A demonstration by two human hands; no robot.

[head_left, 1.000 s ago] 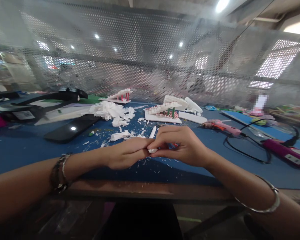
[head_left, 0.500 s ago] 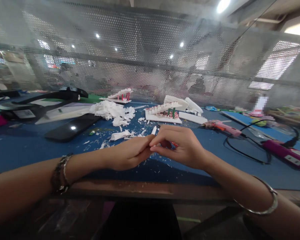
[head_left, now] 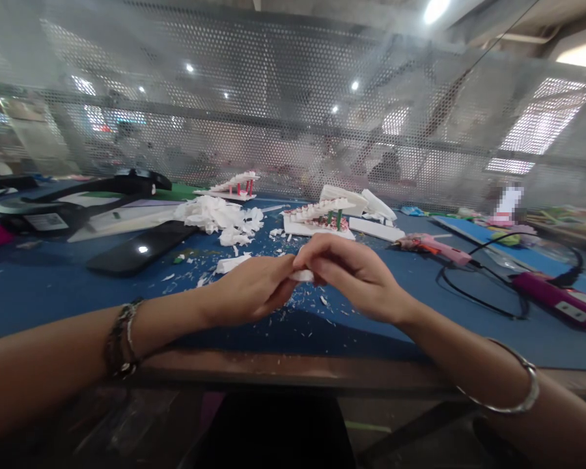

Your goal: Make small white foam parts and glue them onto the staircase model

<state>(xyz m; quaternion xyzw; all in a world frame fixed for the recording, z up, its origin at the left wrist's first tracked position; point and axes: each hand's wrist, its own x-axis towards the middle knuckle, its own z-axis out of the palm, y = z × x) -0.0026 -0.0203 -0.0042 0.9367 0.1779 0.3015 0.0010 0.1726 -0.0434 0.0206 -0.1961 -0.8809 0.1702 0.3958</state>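
My left hand and my right hand meet above the front of the blue work surface. Between their fingertips shows a small white piece, mostly covered, perhaps foam. Both hands are closed, the left fingers pinching the piece from its left and the right fingers curled over its other end. Whether the right hand also holds a tool is hidden. Just beyond stands a white stepped model with green posts on a white base. White shavings lie scattered under and around the hands.
To the left lie a black phone, crumpled white scraps and a black head strap. A second stepped model has red posts. On the right are a pink glue gun, its black cable and a purple power strip.
My right hand has turned and its fingers have curled further over. The white piece now shows at the near side of the fingertips; before, a white tip stuck out beyond them.
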